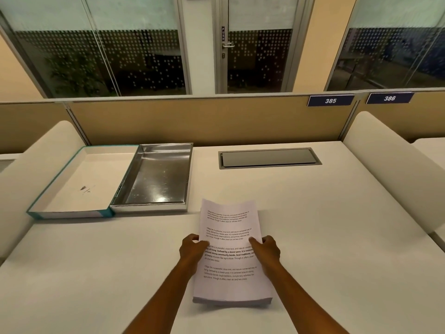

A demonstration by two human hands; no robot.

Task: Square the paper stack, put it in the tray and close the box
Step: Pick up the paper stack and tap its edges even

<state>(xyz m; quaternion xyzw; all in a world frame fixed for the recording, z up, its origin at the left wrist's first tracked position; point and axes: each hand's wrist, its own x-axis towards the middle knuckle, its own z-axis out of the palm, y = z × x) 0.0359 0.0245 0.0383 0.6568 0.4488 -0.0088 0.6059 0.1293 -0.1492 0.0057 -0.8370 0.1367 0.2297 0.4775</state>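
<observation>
Paper stack (231,256): printed sheets, gripped at mid-length on both long edges and held just above the desk (337,237), near edge casting a shadow below it, far edge curling upward. Left hand (192,249): fingers closed on the stack's left edge, thumb on the top sheet. Right hand (267,251): fingers closed on the right edge, thumb likewise on top. Tray (156,179): shiny metal, rectangular, empty, resting on the desk beyond and to the left of the stack, apart from it. Lid (79,184): white inside with teal rim, lay open and flat, touching the tray's left side. Cable hatch (269,158): grey, set flush in the desk, further back on the right. Partition (192,119): tan, behind the desk, bearing number plates 385 (330,100) and 386 (389,98).
</observation>
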